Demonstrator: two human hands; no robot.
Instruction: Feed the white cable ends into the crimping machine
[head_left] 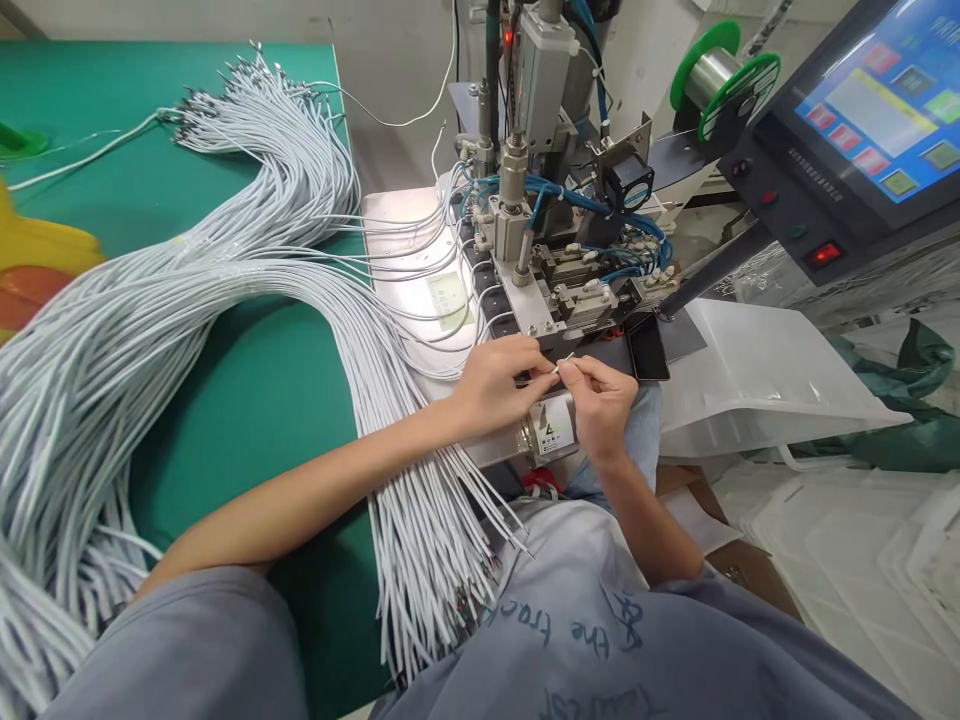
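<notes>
"What do we see at far left?"
"A yellow object (52,245) (partly orange, cut off by the edge)."
"And right?"
"We have a translucent bin (772,365), dark green material (922,352) beside it, brown cardboard (772,590) below."

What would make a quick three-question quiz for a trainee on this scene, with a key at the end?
1. Multiple choice: what colour are the bundled cables on the green table?
A) black
B) white
C) red

2. True or false: the right hand is pressing the touchscreen.

3. Fill in the blank: the spool of silvery wire at upper right has ____ rims.

Key:
1. B, white.
2. False; its fingertips pinch a thin pale wire close to those of the left hand.
3. Green.
</notes>
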